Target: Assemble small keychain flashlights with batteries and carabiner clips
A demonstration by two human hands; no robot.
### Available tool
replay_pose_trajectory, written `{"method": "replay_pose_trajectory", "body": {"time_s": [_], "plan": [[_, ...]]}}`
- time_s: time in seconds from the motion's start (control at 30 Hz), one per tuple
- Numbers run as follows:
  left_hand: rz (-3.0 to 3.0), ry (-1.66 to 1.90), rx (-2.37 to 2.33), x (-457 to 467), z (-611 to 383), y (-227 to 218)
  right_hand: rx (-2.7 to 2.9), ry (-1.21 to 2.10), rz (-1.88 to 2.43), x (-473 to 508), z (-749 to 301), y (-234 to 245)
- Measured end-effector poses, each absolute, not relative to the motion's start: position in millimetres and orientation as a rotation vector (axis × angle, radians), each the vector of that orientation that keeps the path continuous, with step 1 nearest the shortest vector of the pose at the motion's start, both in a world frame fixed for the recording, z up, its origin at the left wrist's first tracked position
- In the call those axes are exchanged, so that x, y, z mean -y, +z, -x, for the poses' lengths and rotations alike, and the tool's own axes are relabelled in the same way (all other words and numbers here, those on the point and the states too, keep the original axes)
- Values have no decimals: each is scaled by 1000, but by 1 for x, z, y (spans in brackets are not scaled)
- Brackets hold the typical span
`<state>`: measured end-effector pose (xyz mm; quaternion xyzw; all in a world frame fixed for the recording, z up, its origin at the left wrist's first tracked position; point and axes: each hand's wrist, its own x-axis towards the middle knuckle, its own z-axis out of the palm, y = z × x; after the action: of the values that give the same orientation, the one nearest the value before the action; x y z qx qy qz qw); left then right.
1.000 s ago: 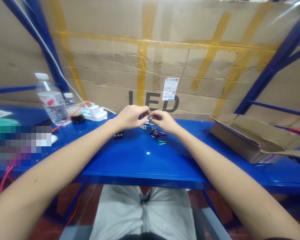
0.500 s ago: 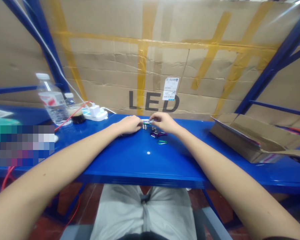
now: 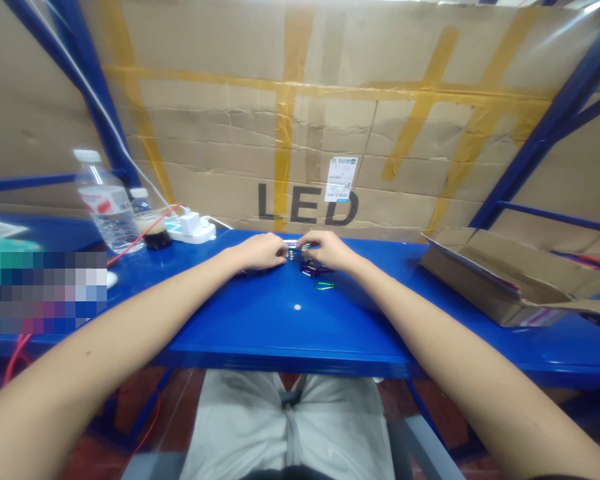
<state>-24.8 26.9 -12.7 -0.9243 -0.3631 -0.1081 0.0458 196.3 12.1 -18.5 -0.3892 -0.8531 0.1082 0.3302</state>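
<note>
At the back of the blue table (image 3: 280,327), my left hand (image 3: 264,251) rests with its fingers curled and closed. Whatever its fingertips hold is too small to make out. Just to the right, my right hand (image 3: 327,249) is bent into a pinch over small shiny pieces, and its fingertips hide what is in them. Small metal pieces (image 3: 291,255) lie in the gap between both hands. Below my right hand lie purple carabiners (image 3: 310,271), and nearer to me a green carabiner (image 3: 324,286). Something dark is partly hidden beneath my left hand.
An open cardboard box (image 3: 500,287) stands at right. On the left are a water bottle (image 3: 109,210), a small bottle with dark liquid (image 3: 155,233) and a white power strip (image 3: 195,230) with cables. A large cardboard sheet (image 3: 205,147) closes off the back.
My right hand has shifted slightly left, its fingertips now lower over the small pieces. My left hand has barely moved. The carabiners lie where they were.
</note>
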Motion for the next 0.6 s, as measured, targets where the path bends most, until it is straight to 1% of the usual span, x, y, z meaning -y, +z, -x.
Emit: {"method": "replay_pose_trajectory", "body": {"time_s": [0.3,0.6], "plan": [[2965,-300,1200,-34,29,-13,2221,305,1081,-10,-194,-17],[3016,-263,1257,-34,33,-3,2245,308,1047,-11,-195,-18]]}}
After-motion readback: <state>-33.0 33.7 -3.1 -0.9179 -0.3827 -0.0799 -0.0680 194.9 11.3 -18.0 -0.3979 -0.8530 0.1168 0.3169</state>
